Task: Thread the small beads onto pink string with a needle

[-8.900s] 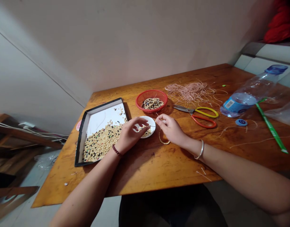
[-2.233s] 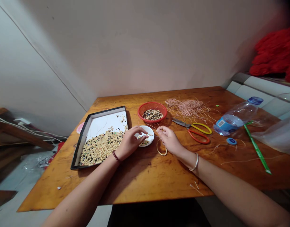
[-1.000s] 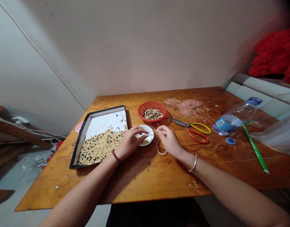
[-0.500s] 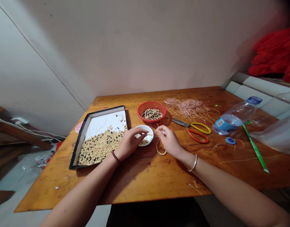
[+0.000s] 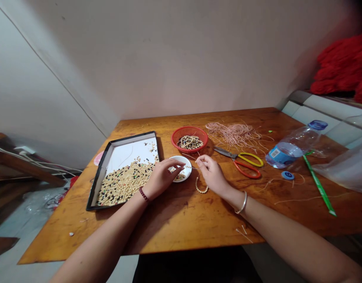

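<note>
- Wooden table [image 5: 169, 230] fills lower frame.
- Bead strand [image 5: 202, 192] curves at centre, bulging toward frame bottom.
- Right hand [image 5: 213, 176] pinches cord [image 5: 189, 156]; left hand [image 5: 161, 177]: can't tell grip.

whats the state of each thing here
right hand: pinching thin cord
left hand: apparently pinching thin cord
bead strand: curved below right hand
white dish: some loose beads inside
black-rimmed tray: partly covered with loose beads
red basket: holding strung beads
pink cord bundle: loose, tangled
scissors: set down, handles spread
water bottle: partly filled

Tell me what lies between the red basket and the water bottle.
Scissors and a tangle of pink string lie between basket and bottle in the head view.
</note>
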Motion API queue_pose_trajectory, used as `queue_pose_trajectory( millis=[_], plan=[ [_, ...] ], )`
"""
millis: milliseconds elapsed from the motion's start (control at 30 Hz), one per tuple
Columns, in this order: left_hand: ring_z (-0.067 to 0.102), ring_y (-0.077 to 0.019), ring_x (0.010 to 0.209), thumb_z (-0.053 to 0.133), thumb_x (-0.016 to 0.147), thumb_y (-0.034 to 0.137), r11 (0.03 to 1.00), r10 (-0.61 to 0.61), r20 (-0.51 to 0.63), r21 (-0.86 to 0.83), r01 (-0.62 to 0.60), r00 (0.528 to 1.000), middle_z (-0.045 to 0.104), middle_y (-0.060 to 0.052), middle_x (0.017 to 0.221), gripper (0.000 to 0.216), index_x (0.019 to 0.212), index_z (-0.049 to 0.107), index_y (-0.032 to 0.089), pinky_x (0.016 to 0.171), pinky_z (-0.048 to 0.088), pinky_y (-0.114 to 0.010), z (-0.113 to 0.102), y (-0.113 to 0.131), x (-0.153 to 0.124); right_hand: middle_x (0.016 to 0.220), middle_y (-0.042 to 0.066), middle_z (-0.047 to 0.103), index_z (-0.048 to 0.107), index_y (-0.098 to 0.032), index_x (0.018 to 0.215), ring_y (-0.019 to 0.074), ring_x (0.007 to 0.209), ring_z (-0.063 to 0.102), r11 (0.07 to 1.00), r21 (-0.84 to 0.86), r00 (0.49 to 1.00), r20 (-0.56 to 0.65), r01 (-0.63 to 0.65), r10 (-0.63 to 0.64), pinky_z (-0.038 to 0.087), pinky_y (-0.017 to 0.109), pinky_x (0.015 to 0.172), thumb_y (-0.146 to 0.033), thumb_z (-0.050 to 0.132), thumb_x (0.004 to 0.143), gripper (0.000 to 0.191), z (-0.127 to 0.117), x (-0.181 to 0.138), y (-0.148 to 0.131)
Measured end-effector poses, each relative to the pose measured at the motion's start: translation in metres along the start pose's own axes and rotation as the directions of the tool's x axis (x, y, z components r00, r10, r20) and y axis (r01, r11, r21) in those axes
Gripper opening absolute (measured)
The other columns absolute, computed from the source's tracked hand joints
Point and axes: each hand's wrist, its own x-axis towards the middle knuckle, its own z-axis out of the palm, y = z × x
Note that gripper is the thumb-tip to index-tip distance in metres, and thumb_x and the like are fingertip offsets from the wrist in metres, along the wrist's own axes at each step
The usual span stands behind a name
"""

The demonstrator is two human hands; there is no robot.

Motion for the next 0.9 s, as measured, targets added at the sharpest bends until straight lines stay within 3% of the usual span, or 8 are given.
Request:
queue_pose_trajectory(
  millis=[567, 900],
  plan=[
    [0.062, -0.0099, 0.064, 0.058, 0.088, 0.035, 1.000, -0.020, 0.028, -0.009, 0.020, 0.999, 0.072, -0.006, 0.094, 0.021, 0.096, 0.071, 0.020, 0.058, 0.053, -0.021, 0.0015, -0.0036, -0.0016, 0.061, -0.001, 0.052, 0.051, -0.019, 0.079, 0.0125, 0.052, 0.044, 1.000, -0.020, 1.000, 0.007, 0.004, -0.004, 0.027, 0.024, 0.049, -0.039, 0.046, 0.089, 0.022, 0.0020, -0.0011, 0.0019],
    [0.064, -0.0111, 0.070, 0.059, 0.088, 0.035, 1.000, -0.015, 0.030, -0.004, 0.015, 0.999, 0.072, -0.005, 0.095, 0.021, 0.096, 0.071, 0.021, 0.059, 0.052, -0.021, 0.0005, -0.0022, -0.0008, 0.061, 0.000, 0.053, 0.051, -0.020, 0.080, 0.0133, 0.054, 0.045, 0.999, -0.042, 1.000, -0.009, -0.001, 0.001, 0.027, 0.024, 0.050, -0.037, 0.046, 0.089, 0.021, 0.0023, -0.0019, 0.0021]
  ],
)
